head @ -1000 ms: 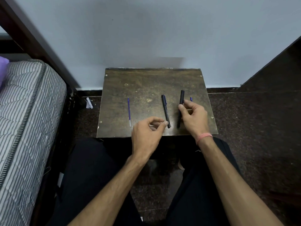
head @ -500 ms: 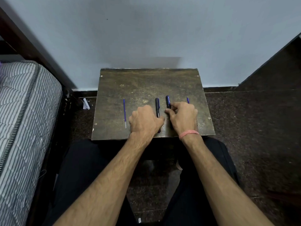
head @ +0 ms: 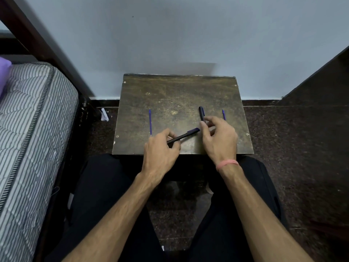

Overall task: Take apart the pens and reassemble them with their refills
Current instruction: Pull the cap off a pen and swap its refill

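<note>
I am pinching a light, stiff pen [head: 183, 136] in my left hand [head: 160, 148]; right hand [head: 219, 138], fingers loosely spread, is nearing its cap end (slippery).

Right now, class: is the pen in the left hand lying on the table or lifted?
Lifted, it seems: the left hand pinches one end of the pen, which slants toward the right hand above the table.

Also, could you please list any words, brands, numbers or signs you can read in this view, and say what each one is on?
None: no readable text shows anywhere in this view.
Pen in the left hand: dark barrel, no legible marking.
Pen by the right hand: any print is too small to read.
Two blue refills: plain.
Wooden table: only scuffs, no lettering.
</note>
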`<state>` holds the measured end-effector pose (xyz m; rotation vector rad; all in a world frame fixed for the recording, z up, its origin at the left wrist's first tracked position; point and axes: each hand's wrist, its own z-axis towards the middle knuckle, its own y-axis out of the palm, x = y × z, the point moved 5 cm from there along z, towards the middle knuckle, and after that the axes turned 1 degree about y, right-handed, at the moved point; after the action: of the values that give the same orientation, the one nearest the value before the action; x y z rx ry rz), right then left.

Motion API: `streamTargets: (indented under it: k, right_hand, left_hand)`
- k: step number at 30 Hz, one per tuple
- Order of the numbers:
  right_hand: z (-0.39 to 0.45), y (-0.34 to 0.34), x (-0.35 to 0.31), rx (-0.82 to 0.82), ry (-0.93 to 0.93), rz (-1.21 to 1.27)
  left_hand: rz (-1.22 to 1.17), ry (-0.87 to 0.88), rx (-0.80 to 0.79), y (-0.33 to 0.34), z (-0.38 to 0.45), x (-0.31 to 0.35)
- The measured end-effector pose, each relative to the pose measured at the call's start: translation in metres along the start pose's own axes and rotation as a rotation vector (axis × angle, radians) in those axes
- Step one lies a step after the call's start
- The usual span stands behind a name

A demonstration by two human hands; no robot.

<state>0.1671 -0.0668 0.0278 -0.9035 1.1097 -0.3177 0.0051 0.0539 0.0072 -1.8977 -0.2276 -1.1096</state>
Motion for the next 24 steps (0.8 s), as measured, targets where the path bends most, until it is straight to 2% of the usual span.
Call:
streamTargets:
  k: [2,5,8,13,17,22,24]
  right_hand:
    - [-0.017,0.01,-0.002,-0.089,0.112,0.221]
    - [-0.031,0.025,-0.007,-0.203,0.124,0.25]
    - [-0.033,0.029,-0.013,-0.223,0.135,0.31]
    - [-0.039,0.039,-0.012,-0.295,0.349,0.698]
    - [-0.044,0.039,-0.012,-0.309,0.314,0.704]
    - [-0.054,0.042,-0.02,-0.397,0.318,0.817]
    - [-0.056,0.042,-0.02,-0.414,0.36,0.898]
  left_hand:
    - [-0.061,0.009,0.016,0.0,-0.007,-0.006]
    - [-0.066,0.001,0.018,0.0,-0.009,-0.007]
    - [-0.065,-0.001,-0.002,0.001,-0.012,-0.007]
    - [-0.051,0.061,-0.048,0.004,-0.027,-0.014]
    - [0.007,0.036,-0.094,0.011,-0.03,-0.017]
    - [-0.2,0.01,-0.124,0.018,-0.032,-0.016]
    - [-0.188,0.016,-0.102,0.018,-0.032,-0.015]
